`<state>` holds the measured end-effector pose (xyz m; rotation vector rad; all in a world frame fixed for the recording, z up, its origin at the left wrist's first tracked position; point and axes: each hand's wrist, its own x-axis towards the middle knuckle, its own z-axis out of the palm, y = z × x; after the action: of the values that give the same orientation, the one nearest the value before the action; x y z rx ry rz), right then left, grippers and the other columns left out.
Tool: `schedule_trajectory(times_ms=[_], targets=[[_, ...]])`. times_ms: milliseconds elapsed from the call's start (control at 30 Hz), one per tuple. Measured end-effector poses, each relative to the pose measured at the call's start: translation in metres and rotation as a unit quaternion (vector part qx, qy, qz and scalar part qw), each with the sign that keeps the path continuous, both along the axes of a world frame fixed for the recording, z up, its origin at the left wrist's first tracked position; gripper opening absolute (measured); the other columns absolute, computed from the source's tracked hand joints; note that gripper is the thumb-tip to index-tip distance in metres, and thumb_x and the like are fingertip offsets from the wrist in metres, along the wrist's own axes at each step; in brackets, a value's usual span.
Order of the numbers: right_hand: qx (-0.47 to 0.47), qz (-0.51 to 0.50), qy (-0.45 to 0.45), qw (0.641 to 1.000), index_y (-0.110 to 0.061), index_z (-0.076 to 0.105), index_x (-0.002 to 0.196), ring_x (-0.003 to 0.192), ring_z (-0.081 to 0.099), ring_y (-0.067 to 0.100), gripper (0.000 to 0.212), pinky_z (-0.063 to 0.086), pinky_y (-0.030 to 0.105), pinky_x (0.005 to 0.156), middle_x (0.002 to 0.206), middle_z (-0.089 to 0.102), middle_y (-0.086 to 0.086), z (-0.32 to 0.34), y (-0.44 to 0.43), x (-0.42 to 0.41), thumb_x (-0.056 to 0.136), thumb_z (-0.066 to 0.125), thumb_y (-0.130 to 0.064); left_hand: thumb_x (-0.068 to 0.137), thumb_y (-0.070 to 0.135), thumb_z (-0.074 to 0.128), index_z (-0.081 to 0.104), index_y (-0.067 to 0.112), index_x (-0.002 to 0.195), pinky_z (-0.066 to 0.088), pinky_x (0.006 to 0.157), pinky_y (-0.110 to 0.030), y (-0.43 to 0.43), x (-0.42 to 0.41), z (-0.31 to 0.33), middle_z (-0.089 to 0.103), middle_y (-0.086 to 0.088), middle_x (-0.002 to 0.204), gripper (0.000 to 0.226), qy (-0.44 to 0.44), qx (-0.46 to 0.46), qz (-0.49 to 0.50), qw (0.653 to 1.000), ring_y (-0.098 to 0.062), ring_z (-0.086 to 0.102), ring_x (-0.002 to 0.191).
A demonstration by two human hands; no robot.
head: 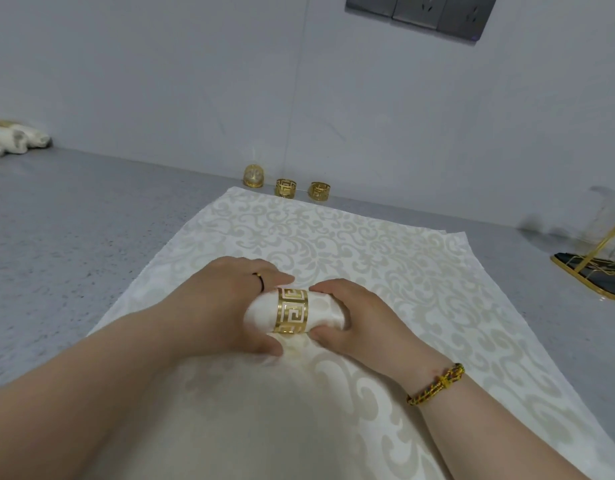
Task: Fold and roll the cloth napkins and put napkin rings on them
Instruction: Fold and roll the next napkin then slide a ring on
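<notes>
A rolled white napkin (325,311) lies across a flat patterned cream napkin (351,244) in the middle of the view. A gold cut-out napkin ring (292,310) sits around the roll's middle. My left hand (223,303) grips the roll's left end, fingers over the top and thumb underneath. My right hand (354,318) grips the right end the same way. Both ends of the roll are hidden under my fingers.
Three spare gold rings (286,187) stand in a row against the wall beyond the flat napkin. Finished rolled napkins (11,138) lie at the far left. A gold wire stand with a dark base (592,270) sits at the right on the grey counter (74,230).
</notes>
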<state>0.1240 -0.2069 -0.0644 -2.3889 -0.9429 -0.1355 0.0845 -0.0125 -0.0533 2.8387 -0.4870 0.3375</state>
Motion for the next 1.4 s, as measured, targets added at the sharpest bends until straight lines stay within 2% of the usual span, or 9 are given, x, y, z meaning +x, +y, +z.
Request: schedule_trajectory(times_ms=[267,367,500,600,733,900,1067,1267,1400], targets=[[0.014,-0.007,-0.036,0.999,-0.019,0.056,0.116,0.093,0.051,0.005,0.037,0.035,0.006,0.076,0.108,0.059,-0.006,0.001,0.006,-0.01,0.081,0.064,-0.028,0.048,0.053,0.061,0.07,0.029,0.086,0.029,0.074,-0.021,-0.01,0.002,-0.009,0.067,0.017,0.072,0.045,-0.136,0.073,-0.031,0.988,-0.008,0.063,0.062],[-0.016,-0.007,-0.043,0.999,-0.022,0.053,0.121,0.1,0.053,0.009,0.04,0.038,0.014,0.081,0.115,0.057,-0.007,0.006,0.012,-0.02,0.083,0.062,-0.03,0.052,0.056,0.062,0.069,0.029,0.099,0.028,0.085,-0.02,-0.011,-0.008,0.0,0.07,0.017,0.086,0.055,-0.131,0.071,-0.045,0.988,-0.004,0.066,0.077],[-0.013,-0.01,-0.05,0.999,-0.021,0.055,0.116,0.09,0.049,0.005,0.033,0.035,0.011,0.076,0.109,0.058,-0.008,0.023,0.033,-0.032,0.084,0.061,-0.027,0.068,0.055,0.068,0.029,0.03,0.142,0.008,0.105,-0.017,0.016,-0.023,0.01,0.037,0.011,0.143,0.087,-0.104,0.042,0.021,0.993,-0.007,0.035,0.131],[0.006,0.015,-0.057,0.998,-0.018,0.057,0.112,0.085,0.046,0.003,0.029,0.033,0.007,0.069,0.104,0.059,-0.005,0.035,0.059,-0.04,0.084,0.062,-0.026,0.044,0.065,0.065,0.054,0.026,0.118,0.025,0.093,-0.023,0.048,-0.043,0.016,0.067,0.006,0.104,0.084,-0.162,0.073,0.026,0.984,-0.009,0.058,0.099],[0.012,0.057,-0.065,0.996,-0.016,0.056,0.114,0.087,0.046,0.004,0.031,0.031,0.005,0.066,0.108,0.06,-0.003,0.043,0.119,-0.052,0.084,0.061,-0.026,0.04,0.05,0.081,0.069,0.021,0.097,0.029,0.09,-0.033,0.095,-0.058,0.005,0.069,0.007,0.082,0.065,-0.251,0.114,0.062,0.959,-0.01,0.043,0.087],[0.018,0.105,-0.015,0.994,-0.017,0.052,0.118,0.095,0.052,0.011,0.039,0.035,0.014,0.072,0.112,0.058,-0.002,0.046,0.217,-0.063,0.083,0.063,-0.028,0.062,0.045,0.045,0.072,0.019,0.086,0.03,0.081,-0.029,0.175,-0.088,0.004,0.07,0.008,0.076,0.044,-0.293,0.088,0.194,0.932,-0.009,0.043,0.084],[-0.013,0.115,0.082,0.99,-0.016,0.041,0.132,0.119,0.043,0.014,0.05,0.032,0.022,0.099,0.133,0.046,0.0,0.033,0.294,-0.05,0.088,0.055,-0.037,0.047,0.038,0.078,0.054,0.025,0.088,0.027,0.073,-0.026,0.267,-0.109,-0.005,0.069,0.003,0.069,0.049,-0.262,0.089,0.291,0.916,-0.009,0.046,0.082],[-0.149,0.093,-0.027,0.984,-0.014,0.043,0.131,0.125,0.035,0.021,0.048,0.028,0.025,0.102,0.135,0.043,0.005,0.003,0.352,-0.024,0.093,0.044,-0.042,0.03,0.03,0.093,0.069,0.018,0.081,0.032,0.073,-0.032,0.357,-0.118,-0.008,0.071,-0.008,0.087,0.058,-0.2,0.14,0.394,0.886,-0.027,0.061,0.086],[-0.124,0.081,-0.096,0.984,-0.017,0.045,0.127,0.121,0.034,0.018,0.044,0.03,0.025,0.1,0.13,0.044,-0.001,-0.011,0.371,-0.016,0.094,0.036,-0.045,0.028,0.02,0.095,0.074,0.011,0.077,0.05,0.052,-0.034,0.411,-0.103,-0.001,0.066,-0.012,0.078,0.054,-0.132,0.164,0.413,0.886,-0.031,0.064,0.061]])
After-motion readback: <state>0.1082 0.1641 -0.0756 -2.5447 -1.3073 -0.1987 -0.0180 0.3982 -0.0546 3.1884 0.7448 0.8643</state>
